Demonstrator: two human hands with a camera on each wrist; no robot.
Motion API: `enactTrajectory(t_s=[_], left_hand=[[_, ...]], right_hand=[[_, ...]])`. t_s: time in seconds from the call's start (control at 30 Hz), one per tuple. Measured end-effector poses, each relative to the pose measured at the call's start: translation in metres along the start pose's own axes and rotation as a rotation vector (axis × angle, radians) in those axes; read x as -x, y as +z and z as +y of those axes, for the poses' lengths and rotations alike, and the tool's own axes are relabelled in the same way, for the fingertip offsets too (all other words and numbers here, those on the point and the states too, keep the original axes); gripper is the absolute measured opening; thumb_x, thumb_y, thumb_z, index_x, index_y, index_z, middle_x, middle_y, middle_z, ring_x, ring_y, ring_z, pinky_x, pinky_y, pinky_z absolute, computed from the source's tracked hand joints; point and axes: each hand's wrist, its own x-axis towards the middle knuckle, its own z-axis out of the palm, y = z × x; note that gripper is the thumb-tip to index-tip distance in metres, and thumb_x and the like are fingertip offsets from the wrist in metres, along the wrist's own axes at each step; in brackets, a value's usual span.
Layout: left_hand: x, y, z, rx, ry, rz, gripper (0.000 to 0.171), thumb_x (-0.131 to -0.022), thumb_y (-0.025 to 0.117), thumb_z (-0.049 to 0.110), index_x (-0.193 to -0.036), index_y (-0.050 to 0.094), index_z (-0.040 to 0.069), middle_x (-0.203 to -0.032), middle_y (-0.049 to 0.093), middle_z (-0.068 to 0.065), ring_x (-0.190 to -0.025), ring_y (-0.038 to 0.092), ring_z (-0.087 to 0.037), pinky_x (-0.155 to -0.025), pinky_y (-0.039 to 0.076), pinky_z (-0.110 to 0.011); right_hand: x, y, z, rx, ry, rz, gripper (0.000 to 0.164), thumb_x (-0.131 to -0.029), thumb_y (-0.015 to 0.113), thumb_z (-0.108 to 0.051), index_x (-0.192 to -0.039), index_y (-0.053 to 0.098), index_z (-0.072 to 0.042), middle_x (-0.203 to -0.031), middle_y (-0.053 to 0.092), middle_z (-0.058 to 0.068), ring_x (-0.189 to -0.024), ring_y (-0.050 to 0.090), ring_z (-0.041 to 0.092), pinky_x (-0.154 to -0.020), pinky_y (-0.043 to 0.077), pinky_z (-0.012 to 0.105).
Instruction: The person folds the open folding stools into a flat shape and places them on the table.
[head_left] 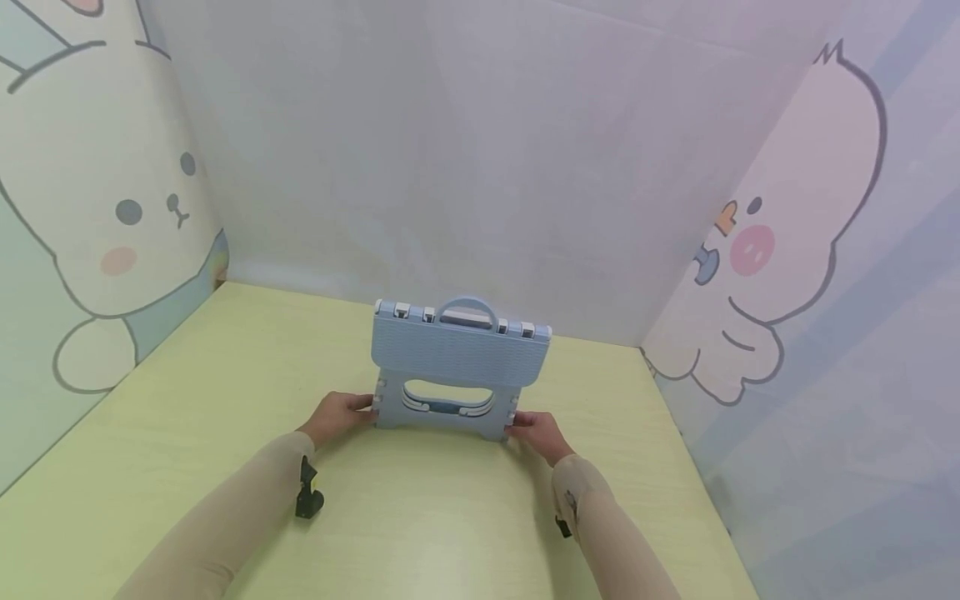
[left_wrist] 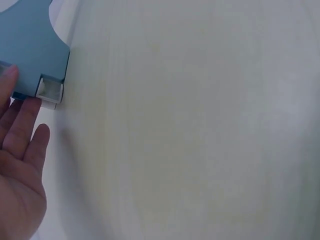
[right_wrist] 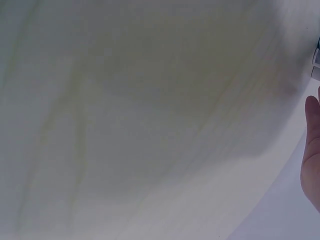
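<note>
A light blue folding step stool [head_left: 459, 352] stands upright on the table, its textured panel hanging over the front of a leg panel. An arched carry handle [head_left: 468, 301] rises from its top edge, and an oval opening sits lower down. My left hand [head_left: 335, 417] grips the lower left edge; in the left wrist view its thumb lies on the blue panel [left_wrist: 30, 37] with fingertips at the edge. At the lower right edge, my right hand [head_left: 542, 433] pinches the stool. Only part of that hand shows in the right wrist view, at the frame's edge.
The pale yellow tabletop [head_left: 420, 525] extends around the stool. Behind it hangs a plain light cloth wall [head_left: 465, 167]. Cartoon-printed walls flank the table on the left [head_left: 82, 208] and right [head_left: 825, 375]. Black wrist devices [head_left: 307, 496] are strapped over the sleeves.
</note>
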Motion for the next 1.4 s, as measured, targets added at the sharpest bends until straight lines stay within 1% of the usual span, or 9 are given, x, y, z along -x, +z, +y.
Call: enactTrajectory(t_s=[0.03,0.13,0.27,0.4,0.63,0.87,1.03,1.2,1.4], left_hand=[[0.000,0.000,0.000,-0.001,-0.003,0.000,0.046,-0.088,0.069,0.022,-0.123,0.059,-0.005,-0.125,0.058,-0.023,-0.120,0.049,-0.045,-0.099,0.039,-0.056],[0.001,0.000,0.000,0.006,-0.002,0.000,0.045,-0.088,0.069,0.022,-0.123,0.060,-0.005,-0.124,0.059,-0.023,-0.119,0.050,-0.045,-0.099,0.039,-0.056],[0.000,-0.001,-0.003,0.025,0.010,0.001,0.045,-0.087,0.070,0.022,-0.122,0.061,-0.005,-0.123,0.060,-0.023,-0.119,0.051,-0.044,-0.099,0.040,-0.056],[-0.003,0.000,-0.007,0.041,0.012,0.000,0.045,-0.087,0.071,0.024,-0.120,0.062,-0.005,-0.121,0.061,-0.022,-0.118,0.052,-0.044,-0.098,0.041,-0.055],[-0.004,0.002,-0.010,0.024,0.016,0.016,0.043,-0.088,0.070,0.022,-0.120,0.062,-0.006,-0.120,0.062,-0.023,-0.117,0.053,-0.044,-0.098,0.041,-0.055],[-0.001,0.004,-0.007,-0.006,0.081,0.042,0.040,-0.089,0.068,0.017,-0.118,0.062,-0.009,-0.117,0.063,-0.024,-0.110,0.058,-0.042,-0.094,0.045,-0.052],[0.003,0.007,-0.004,0.038,0.110,0.080,0.041,-0.089,0.068,0.012,-0.123,0.058,-0.009,-0.121,0.061,-0.025,-0.109,0.060,-0.040,-0.094,0.046,-0.050],[0.004,0.013,0.000,0.130,0.174,0.117,0.047,-0.089,0.067,0.009,-0.127,0.051,-0.013,-0.127,0.053,-0.030,-0.112,0.056,-0.044,-0.094,0.047,-0.049],[0.005,0.018,0.008,0.194,0.147,0.145,0.053,-0.091,0.066,0.012,-0.134,0.046,-0.011,-0.131,0.050,-0.029,-0.118,0.052,-0.045,-0.096,0.045,-0.049]], right_hand=[[0.000,-0.001,0.001,-0.006,-0.035,-0.011,0.030,-0.080,0.076,-0.015,-0.105,0.072,0.001,-0.105,0.070,0.014,-0.106,0.063,0.029,-0.092,0.047,0.044],[0.001,-0.002,0.001,-0.011,-0.058,-0.017,0.030,-0.079,0.078,-0.019,-0.102,0.073,-0.001,-0.102,0.071,0.012,-0.103,0.064,0.027,-0.090,0.049,0.043],[0.001,0.000,-0.002,0.008,0.012,0.009,0.029,-0.080,0.075,-0.014,-0.104,0.071,0.002,-0.105,0.070,0.014,-0.108,0.062,0.031,-0.095,0.045,0.047],[0.001,0.004,-0.004,0.058,0.050,0.044,0.027,-0.081,0.073,-0.008,-0.106,0.071,0.003,-0.107,0.070,0.015,-0.109,0.061,0.032,-0.096,0.044,0.047],[0.001,0.005,-0.004,0.052,0.041,0.057,0.026,-0.081,0.072,-0.005,-0.105,0.070,0.005,-0.105,0.070,0.017,-0.108,0.062,0.033,-0.095,0.045,0.049],[-0.001,0.005,-0.001,0.035,0.034,0.040,0.029,-0.081,0.073,-0.004,-0.108,0.069,0.005,-0.107,0.069,0.017,-0.107,0.062,0.031,-0.094,0.046,0.047],[-0.001,0.006,-0.003,0.019,0.025,0.002,0.037,-0.081,0.074,-0.007,-0.115,0.066,0.005,-0.114,0.067,0.019,-0.109,0.061,0.032,-0.094,0.047,0.046],[0.001,0.008,-0.009,-0.074,0.016,0.035,0.041,-0.081,0.073,-0.006,-0.119,0.063,0.005,-0.115,0.066,0.021,-0.106,0.062,0.032,-0.091,0.049,0.044],[0.006,0.010,-0.018,-0.210,-0.014,0.064,0.040,-0.082,0.072,-0.003,-0.119,0.062,0.008,-0.112,0.066,0.023,-0.104,0.063,0.031,-0.089,0.051,0.040]])
